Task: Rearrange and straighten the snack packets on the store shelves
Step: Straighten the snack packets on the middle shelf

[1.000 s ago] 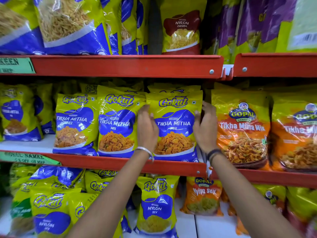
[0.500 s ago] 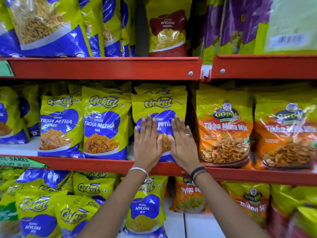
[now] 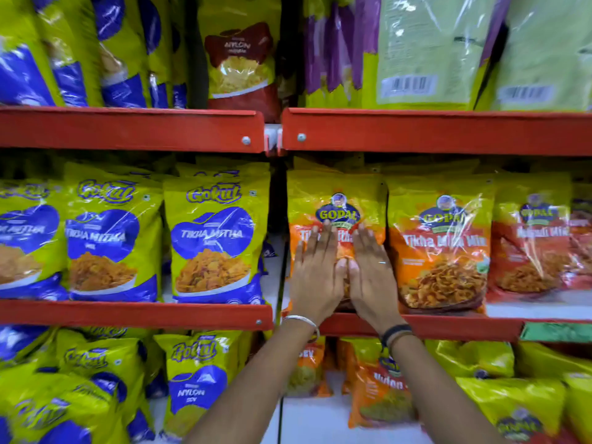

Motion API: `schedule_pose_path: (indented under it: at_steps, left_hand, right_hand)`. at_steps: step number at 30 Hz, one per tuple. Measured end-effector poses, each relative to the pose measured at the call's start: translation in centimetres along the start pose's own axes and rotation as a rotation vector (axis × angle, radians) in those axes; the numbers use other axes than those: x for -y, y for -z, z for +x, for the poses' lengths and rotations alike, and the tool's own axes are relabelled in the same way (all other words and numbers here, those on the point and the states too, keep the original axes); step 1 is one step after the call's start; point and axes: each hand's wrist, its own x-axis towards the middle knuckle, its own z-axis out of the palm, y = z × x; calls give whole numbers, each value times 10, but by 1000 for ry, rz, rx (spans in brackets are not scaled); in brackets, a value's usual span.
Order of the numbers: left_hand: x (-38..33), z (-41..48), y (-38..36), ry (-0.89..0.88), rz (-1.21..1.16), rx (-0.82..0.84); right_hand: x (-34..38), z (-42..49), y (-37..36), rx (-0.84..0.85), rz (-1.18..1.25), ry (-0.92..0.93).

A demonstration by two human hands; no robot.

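Note:
An orange Gopal Tikha Mitha packet (image 3: 336, 193) stands upright at the left end of the right-hand middle shelf (image 3: 448, 328). My left hand (image 3: 315, 270) and my right hand (image 3: 371, 274) lie flat on its front, side by side, fingers spread and pointing up. Neither hand grips anything. Left of a dark gap stands a yellow and blue Gokul Tikha Mitha packet (image 3: 214, 238), upright, with two similar packets (image 3: 109, 241) further left. A second Gopal packet (image 3: 442, 245) stands just right of my hands.
Red shelf lips run above (image 3: 128, 129) and below (image 3: 134, 315) the middle row. The top shelf holds blue, red and purple packets (image 3: 240, 59). The lower shelf holds Gokul Nylon Sev packets (image 3: 195, 379) and orange Gopal packets (image 3: 381, 395), some leaning.
Both hands left the yellow Gokul packet, where they pressed flat half a second ago, and moved right onto the orange Gopal packet. The view has shifted right too.

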Motion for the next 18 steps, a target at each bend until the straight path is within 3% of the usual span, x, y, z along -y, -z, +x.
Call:
schedule_pose_path:
  at_steps: [5,8,11,14,18]
  left_hand:
    - [-5,5,-2,32,46,-65]
    - [-28,9,4,18,-140,-114]
    - [-59,34,11,-3,-432,-141]
    - [-88,74,5,195,-548,-51]
    - [-104,106,-5,376,-513,29]
  right_hand:
    - [-2,5,7,48,95,45]
    - [-15,-2,39,59,294,17]
    - [-42,-4,84,-203,387,-95]
    - [-83,13,123,-441,373,-260]
    - [-143,44,142,-293,308,-504]
